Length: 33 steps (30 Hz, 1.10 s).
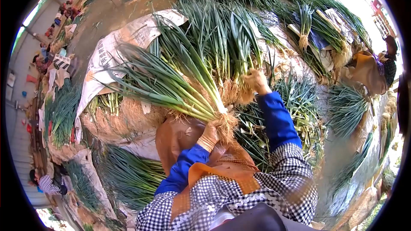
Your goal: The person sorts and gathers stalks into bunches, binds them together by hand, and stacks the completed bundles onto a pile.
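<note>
My left hand (209,134) is closed round the root end of a bunch of green onions (195,90). Their long leaves fan out to the upper left, and the stringy roots (229,125) hang out over my fingers. Further up and to the right, my right hand (257,81) has its fingers closed at the lower stalks of other green onions (245,47), just above their roots. These lean among a big heap of green onions (214,21) in front of me. A brown apron (182,139) covers my lap below the left hand.
A printed white sack (109,51) lies left of the heap, above a mass of roots (122,119). Loose leaves and trimmings (297,107) are piled to my right. More green onions (132,173) lie at lower left. Other people sit at the left and right edges, including one person (49,184).
</note>
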### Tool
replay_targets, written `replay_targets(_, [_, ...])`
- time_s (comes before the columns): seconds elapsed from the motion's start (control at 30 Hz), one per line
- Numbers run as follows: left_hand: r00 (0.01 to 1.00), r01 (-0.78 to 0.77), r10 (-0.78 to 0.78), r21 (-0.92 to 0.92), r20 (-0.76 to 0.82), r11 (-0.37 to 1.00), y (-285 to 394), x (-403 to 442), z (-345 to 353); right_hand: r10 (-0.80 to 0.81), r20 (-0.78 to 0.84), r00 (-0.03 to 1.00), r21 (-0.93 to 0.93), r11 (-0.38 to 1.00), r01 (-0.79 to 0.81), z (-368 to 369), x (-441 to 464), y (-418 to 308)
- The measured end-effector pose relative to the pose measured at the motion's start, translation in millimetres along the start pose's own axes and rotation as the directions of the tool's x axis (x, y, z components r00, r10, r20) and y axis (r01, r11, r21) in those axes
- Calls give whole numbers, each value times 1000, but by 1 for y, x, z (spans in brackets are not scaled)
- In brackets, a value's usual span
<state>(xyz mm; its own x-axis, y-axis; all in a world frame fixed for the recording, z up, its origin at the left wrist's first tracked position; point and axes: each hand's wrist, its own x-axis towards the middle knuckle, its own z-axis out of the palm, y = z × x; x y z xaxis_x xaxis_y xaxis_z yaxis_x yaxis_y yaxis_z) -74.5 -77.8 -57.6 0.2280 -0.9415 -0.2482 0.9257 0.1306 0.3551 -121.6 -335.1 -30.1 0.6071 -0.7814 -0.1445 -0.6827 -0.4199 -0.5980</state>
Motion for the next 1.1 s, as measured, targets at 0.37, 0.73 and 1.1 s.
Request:
replay_targets(0.37, [941,125,-176,-188,-288,974,-66,1,-26,-311,-193,931,-291,924,248,90,-116,18])
replay_targets(0.73, [994,28,-60,-327,-88,945,-34,-12,-18,212,233,949,-438,894,-92,-12,-156,96])
replay_targets(1.1, [991,28,-38,-79,-126,997,-30,-13,-19,-112,-170,979,-16,994,111,71,-123,-21])
